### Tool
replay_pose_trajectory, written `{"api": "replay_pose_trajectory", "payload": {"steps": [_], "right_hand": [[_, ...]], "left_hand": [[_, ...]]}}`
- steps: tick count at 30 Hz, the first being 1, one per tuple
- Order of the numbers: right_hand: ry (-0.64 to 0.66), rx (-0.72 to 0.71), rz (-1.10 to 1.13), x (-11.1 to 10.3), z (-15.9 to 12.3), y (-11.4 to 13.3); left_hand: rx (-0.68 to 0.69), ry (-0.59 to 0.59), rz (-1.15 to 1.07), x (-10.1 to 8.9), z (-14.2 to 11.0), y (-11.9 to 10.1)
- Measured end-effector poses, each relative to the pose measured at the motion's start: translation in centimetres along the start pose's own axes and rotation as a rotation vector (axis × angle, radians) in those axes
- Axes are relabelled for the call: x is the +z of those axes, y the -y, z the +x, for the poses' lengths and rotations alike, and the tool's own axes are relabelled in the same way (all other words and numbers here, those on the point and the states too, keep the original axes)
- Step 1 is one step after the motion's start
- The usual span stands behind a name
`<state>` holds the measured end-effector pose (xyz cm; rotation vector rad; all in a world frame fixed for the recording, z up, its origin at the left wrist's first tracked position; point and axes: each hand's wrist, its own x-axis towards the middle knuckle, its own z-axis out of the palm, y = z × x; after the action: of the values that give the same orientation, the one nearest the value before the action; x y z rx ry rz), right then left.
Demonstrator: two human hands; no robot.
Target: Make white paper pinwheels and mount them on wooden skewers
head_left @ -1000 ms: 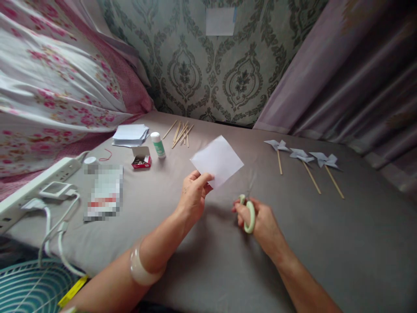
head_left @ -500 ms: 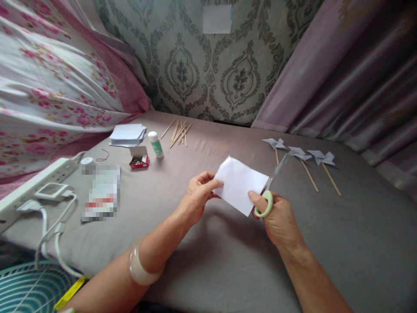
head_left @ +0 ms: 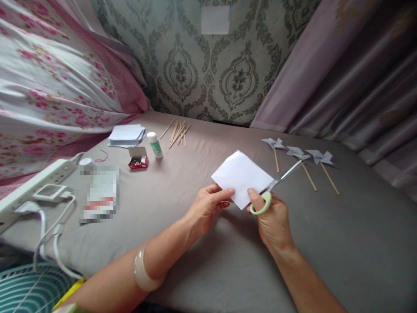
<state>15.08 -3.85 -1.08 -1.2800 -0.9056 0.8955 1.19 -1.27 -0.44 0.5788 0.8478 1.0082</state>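
A white square of paper (head_left: 241, 176) is held up with one corner towards me. My left hand (head_left: 213, 202) pinches its lower left edge, thumb on top and fingers beneath. At the lower right edge my right hand (head_left: 272, 215) presses its thumb on the sheet. That same hand has scissors (head_left: 265, 202) with pale green handles looped on it, the metal blades pointing away to the upper right. The blades look closed together, outside the paper. Beyond them lie three white paper pinwheels (head_left: 297, 153) on wooden sticks.
At the back left are a stack of white paper (head_left: 126, 135), a glue stick (head_left: 154, 145), a small red box of metal bits (head_left: 138, 162) and several wooden sticks (head_left: 178, 134). A power strip (head_left: 48, 182) with cables and a blurred packet (head_left: 100, 193) lie at the left.
The paper has turned so a corner faces me, and my left hand has shifted right along its edge. The scissors have swung to point further right.
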Motion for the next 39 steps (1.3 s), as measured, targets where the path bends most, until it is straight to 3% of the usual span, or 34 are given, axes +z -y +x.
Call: {"api": "replay_pose_trajectory", "payload": {"steps": [4,9,17,39], "right_hand": [[0.105,0.054,-0.157,-0.4,0.0,0.6],[0.447,0.242,-0.302,-0.3,-0.5,0.9],[0.675,0.256,-0.472,0.6,-1.7,1.2],[0.651,0.297,-0.538,0.8,-1.9,1.5]], "left_hand": [[0.133,-0.092,-0.012,-0.6,0.7,-1.2],[0.298,-0.226,-0.034,-1.3,1.0,-3.5],[0.280,-0.243,-0.048,-1.2,0.7,-3.6],[0.258,-0.235,-0.041,-1.0,0.6,-2.8]]}}
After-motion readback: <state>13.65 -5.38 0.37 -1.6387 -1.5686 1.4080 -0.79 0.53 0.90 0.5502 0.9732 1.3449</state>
